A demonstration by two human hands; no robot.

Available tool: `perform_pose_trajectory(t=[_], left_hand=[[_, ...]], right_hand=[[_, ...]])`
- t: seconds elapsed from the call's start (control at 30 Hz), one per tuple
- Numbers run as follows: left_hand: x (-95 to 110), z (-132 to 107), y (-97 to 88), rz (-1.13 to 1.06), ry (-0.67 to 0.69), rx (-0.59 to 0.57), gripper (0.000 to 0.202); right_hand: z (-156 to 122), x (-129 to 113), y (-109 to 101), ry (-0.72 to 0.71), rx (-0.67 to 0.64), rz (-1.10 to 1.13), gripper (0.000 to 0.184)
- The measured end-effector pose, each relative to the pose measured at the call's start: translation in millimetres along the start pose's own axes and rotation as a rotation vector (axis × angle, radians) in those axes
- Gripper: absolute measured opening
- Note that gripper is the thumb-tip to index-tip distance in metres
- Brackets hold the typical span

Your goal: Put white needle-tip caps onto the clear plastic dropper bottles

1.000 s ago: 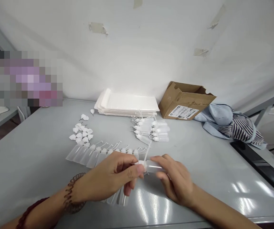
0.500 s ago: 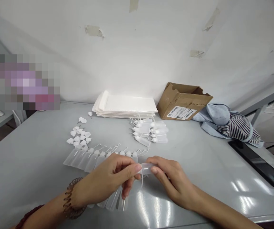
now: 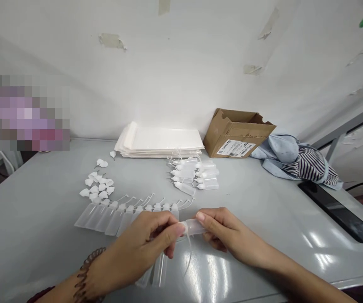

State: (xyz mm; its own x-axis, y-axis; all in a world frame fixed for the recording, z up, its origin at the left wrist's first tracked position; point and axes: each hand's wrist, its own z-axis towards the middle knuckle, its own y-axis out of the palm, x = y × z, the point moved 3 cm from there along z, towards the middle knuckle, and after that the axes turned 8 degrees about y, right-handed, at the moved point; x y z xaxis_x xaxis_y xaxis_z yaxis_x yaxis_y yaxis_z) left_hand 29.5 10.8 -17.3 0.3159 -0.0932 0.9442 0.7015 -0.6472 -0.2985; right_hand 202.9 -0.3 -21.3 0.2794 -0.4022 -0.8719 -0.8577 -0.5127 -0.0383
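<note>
Between my two hands is a small translucent squeeze bottle [image 3: 194, 227], lying sideways in the air over the table. My left hand [image 3: 151, 244] pinches its white cap end, from which a thin strap hangs down. The fingers of my right hand [image 3: 224, 229] close round the bottle's base. Under and behind my left hand stretches a row of similar flat-lying bottles [image 3: 116, 221] with strapped caps. More bottles [image 3: 156, 271] lie partly hidden beneath that hand. Left of the row sit several loose white needle caps [image 3: 102, 193]. Beyond my hands lies a group of bottles with needle tips [image 3: 184, 173].
A stack of white padded envelopes [image 3: 165, 141] lies against the wall. To its right stand an open cardboard box [image 3: 236, 134], bundled blue and striped cloth [image 3: 295, 158] and a long black object [image 3: 336, 212]. At far left, a blurred patch hides part of the view.
My right hand has shifted its grip, its thumb now higher on the bottle's base. The bottle sits slightly lower, its strap hanging straighter. The whole view has moved slightly.
</note>
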Motion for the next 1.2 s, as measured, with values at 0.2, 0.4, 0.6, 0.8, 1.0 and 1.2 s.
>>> perform_pose_trajectory(t=[0.2, 0.4, 0.6, 0.8, 1.0, 1.2], left_hand=[[-7, 4, -23.8, -0.304, -0.052, 0.206, 0.040], [-15, 4, -45.2, -0.310, -0.110, 0.395, 0.037], [-14, 2, -50.4, -0.320, -0.105, 0.432, 0.036], [-18, 2, -71.9, -0.379, -0.069, 0.597, 0.031], [-19, -1, -98.1, -0.135, -0.006, 0.812, 0.025], [-23, -9, -127.6, 0.351, -0.117, 0.844, 0.016]], right_hand=[[10, -8, -73, -0.316, 0.532, -0.065, 0.046], [23, 0, -110, -0.470, 0.782, -0.184, 0.035], [28, 6, -105, -0.665, 0.914, -0.493, 0.025], [38, 9, -103, -0.739, 0.863, -0.691, 0.024], [34, 7, -102, -0.810, 0.885, -0.772, 0.028], [20, 3, -92, -0.928, 0.995, -0.791, 0.030]])
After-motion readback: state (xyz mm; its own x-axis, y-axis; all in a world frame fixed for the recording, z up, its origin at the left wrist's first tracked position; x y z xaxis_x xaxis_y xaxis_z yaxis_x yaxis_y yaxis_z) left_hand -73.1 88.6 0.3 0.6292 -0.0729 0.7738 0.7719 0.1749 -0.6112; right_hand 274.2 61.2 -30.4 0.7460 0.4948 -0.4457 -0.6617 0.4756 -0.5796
